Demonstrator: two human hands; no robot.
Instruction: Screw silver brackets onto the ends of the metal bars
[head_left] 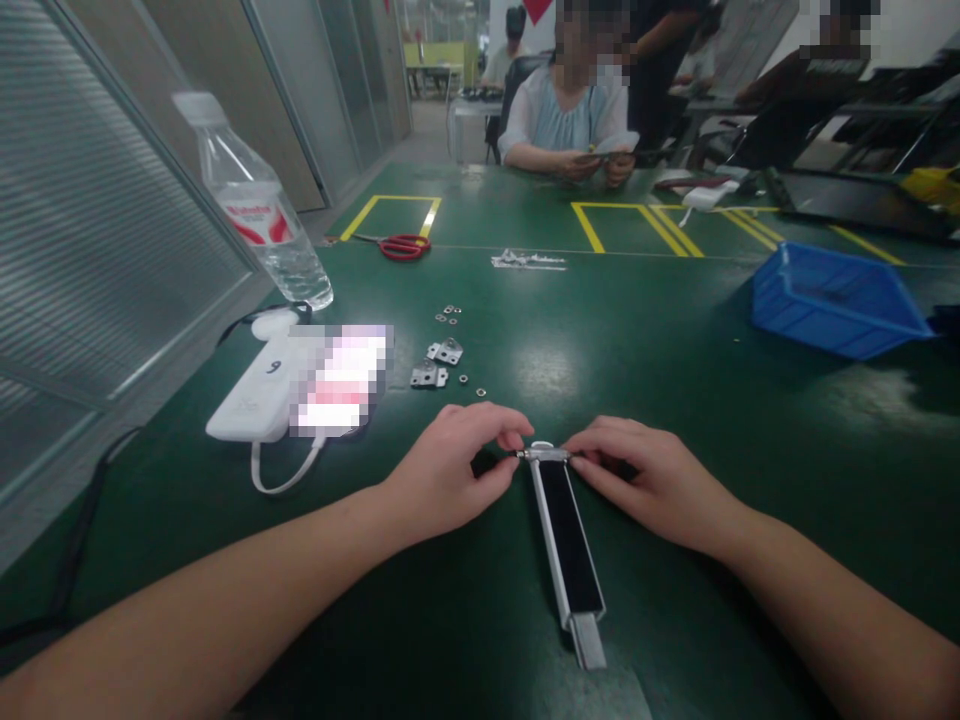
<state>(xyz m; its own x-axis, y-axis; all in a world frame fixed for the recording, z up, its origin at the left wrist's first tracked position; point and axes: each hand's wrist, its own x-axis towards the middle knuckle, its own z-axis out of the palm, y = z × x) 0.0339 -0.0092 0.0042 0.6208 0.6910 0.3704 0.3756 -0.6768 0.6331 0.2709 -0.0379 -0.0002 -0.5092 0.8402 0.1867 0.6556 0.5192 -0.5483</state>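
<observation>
A long metal bar with a black face (570, 535) lies lengthwise on the green table, and a flat metal tongue sticks out of its near end. Across its far end runs a short metal rod (547, 454) whose left tip looks threaded. My left hand (450, 470) has its thumb and curled fingers closed around that left tip; any small part between them is too small to make out. At the rod's right end, my right hand (649, 475) pinches with thumb and fingertips. Beyond my left hand lie two metal brackets (437, 365) and several small nuts or washers (481, 392).
On the left are a white power bank (251, 395), a cabled phone (345, 380) and a water bottle (262, 225). Red-handled scissors (405, 246) and thin metal pieces (528, 261) lie farther back. A blue bin (840, 305) stands right; a person (570, 120) sits opposite.
</observation>
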